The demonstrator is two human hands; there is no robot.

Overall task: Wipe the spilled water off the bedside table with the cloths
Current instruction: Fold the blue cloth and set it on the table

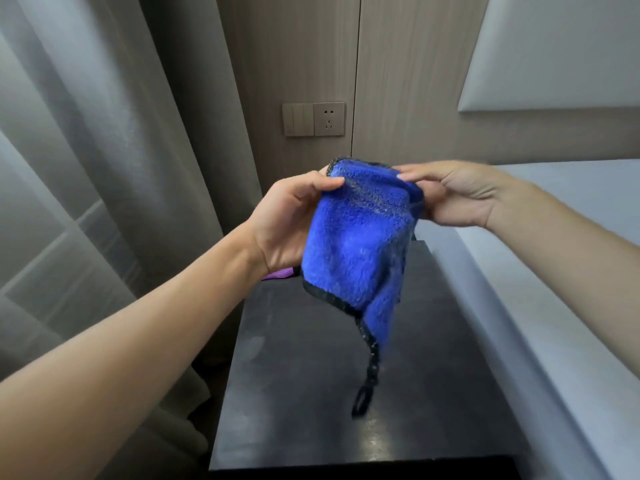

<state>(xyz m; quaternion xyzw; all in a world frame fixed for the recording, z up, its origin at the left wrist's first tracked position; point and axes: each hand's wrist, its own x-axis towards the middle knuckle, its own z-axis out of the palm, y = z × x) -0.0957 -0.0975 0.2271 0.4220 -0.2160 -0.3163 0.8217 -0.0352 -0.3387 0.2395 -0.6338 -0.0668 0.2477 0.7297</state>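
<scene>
From the head view, the left hand (287,220) and the right hand (457,192) each pinched the top edge of the blue cloth (360,237), which hung in the air above the dark table (311,393). A purple cloth (278,273) lay behind. Wiping seemed not begun; next, I think, the cloth must go down flat onto the wet top.

Grey curtains (86,161) hang at the left. A switch-and-socket plate (313,119) sits on the wood-panel wall (408,81). A white bed (568,271) and padded headboard (561,53) fill the right.
</scene>
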